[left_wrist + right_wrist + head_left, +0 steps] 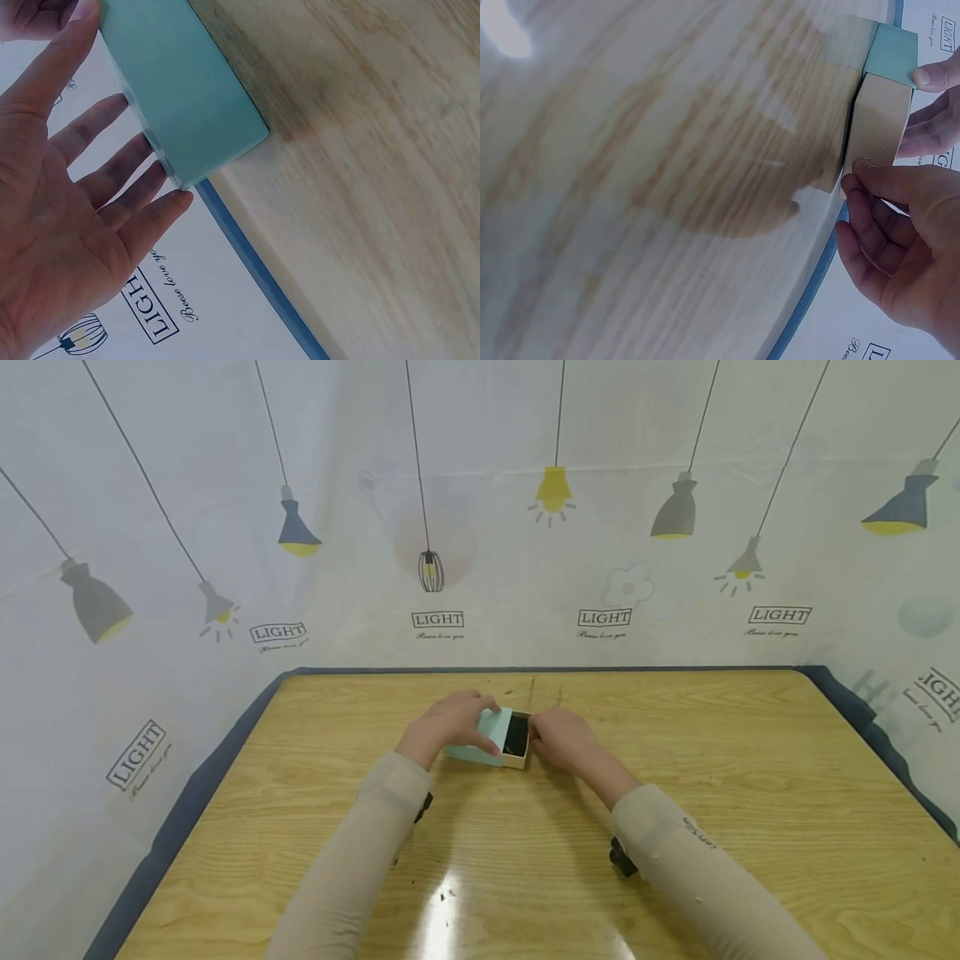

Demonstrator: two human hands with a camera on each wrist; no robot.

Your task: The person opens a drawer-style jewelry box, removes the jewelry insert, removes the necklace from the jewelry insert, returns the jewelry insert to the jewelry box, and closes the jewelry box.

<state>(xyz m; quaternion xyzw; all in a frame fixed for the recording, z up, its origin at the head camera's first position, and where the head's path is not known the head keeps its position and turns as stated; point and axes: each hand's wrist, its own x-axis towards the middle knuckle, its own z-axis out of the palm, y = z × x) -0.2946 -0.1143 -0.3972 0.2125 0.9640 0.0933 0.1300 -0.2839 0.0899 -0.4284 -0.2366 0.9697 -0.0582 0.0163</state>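
On the wooden table lies a small box with a pale teal sleeve (493, 727) and a beige inner tray (516, 762) that sticks out of its right end. Inside the exposed part of the tray is something black (517, 735); its kind cannot be made out. My left hand (452, 723) grips the sleeve from above, thumb on the near side and fingertips on the far side. At the tray's outer end, my right hand (564, 740) pinches the edge between thumb and forefinger, as the tray (881, 120) shows in the right wrist view.
The wooden table (337, 718) has a dark blue edge (525, 670) at the back. Behind it hangs a pale cloth (495, 527) printed with lamps. Wrist cameras (621, 858) are strapped under both sleeves.
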